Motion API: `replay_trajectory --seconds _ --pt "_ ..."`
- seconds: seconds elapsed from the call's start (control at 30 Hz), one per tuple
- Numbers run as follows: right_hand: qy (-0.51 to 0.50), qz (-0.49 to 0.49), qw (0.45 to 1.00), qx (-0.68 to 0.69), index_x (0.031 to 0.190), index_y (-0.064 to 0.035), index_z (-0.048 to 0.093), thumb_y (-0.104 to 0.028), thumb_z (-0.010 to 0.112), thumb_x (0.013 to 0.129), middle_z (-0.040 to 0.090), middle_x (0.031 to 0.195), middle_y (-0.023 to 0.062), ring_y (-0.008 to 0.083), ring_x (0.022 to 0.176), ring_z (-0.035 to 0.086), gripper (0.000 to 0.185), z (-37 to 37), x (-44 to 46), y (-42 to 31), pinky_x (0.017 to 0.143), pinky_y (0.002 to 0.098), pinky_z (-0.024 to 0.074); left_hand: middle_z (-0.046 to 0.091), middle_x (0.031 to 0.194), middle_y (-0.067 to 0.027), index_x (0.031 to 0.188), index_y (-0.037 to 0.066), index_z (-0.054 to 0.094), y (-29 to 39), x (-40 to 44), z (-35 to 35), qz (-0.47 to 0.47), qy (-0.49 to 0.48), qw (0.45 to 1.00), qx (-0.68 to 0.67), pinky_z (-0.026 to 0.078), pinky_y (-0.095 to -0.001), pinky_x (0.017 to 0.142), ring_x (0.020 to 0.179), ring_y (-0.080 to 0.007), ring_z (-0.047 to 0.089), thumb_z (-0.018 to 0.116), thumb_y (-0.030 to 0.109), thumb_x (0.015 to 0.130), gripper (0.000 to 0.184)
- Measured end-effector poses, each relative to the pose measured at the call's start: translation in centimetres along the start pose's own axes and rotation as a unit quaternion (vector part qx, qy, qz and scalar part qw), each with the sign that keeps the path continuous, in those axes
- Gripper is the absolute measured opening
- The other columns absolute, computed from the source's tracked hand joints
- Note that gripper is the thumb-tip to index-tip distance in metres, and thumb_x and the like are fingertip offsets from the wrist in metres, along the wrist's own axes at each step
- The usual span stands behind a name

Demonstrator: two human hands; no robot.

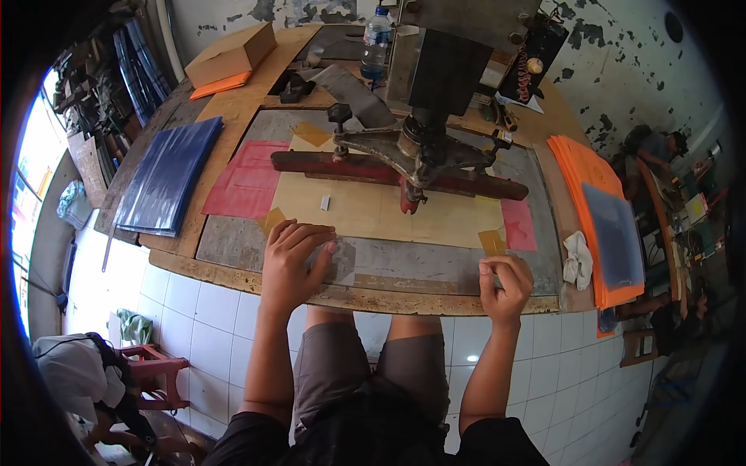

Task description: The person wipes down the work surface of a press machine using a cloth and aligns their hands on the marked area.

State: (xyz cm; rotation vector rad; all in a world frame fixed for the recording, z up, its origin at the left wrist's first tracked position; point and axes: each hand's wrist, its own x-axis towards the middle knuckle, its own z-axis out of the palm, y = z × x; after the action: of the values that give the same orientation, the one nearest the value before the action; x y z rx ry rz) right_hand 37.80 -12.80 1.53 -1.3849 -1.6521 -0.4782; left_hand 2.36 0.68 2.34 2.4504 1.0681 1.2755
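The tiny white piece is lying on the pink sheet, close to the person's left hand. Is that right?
Not quite: the tiny white piece lies on the pale yellow sheet, not the pink sheet. It is close to the left hand, as you said. The head view shows this.

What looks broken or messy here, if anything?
The wall behind the press looks damaged: its pale paint has dark, flaky patches. A crumpled white cloth beside the neat orange sheets looks a bit untidy, too.
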Motion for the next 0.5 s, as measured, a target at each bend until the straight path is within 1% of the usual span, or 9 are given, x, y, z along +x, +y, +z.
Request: replay_trajectory --seconds 0.27,0.5 --pt "0.003 0.013 1.000 0.009 0.080 -0.0034 0.073 -0.011 0.080 0.097 0.077 0.086 0.0060 0.0268 0.074 0.072 0.019 -0.01 -0.01 -0.03 0.067 0.0393 0.0530 0.085 0.110 -0.0068 0.104 0.005 0.083 -0.04 -0.05 0.07 -0.003 0.002 1.000 -0.010 0.053 -0.0476 0.109 0.105 -0.0289 0.078 0.076 0.008 0.097 0.011" --pt "0.001 0.027 0.999 0.021 0.080 -0.0019 0.072 -0.011 0.079 0.098 0.076 0.085 0.0072 0.0270 0.073 0.072 0.021 -0.03 -0.04 -0.04 0.065 0.0393 0.0529 0.085 0.109 -0.0074 0.103 0.004 0.083 0.07 -0.05 -0.01 0.000 0.004 1.000 -0.010 0.053 -0.0468 0.107 0.104 -0.0299 0.078 0.076 0.008 0.096 0.010"
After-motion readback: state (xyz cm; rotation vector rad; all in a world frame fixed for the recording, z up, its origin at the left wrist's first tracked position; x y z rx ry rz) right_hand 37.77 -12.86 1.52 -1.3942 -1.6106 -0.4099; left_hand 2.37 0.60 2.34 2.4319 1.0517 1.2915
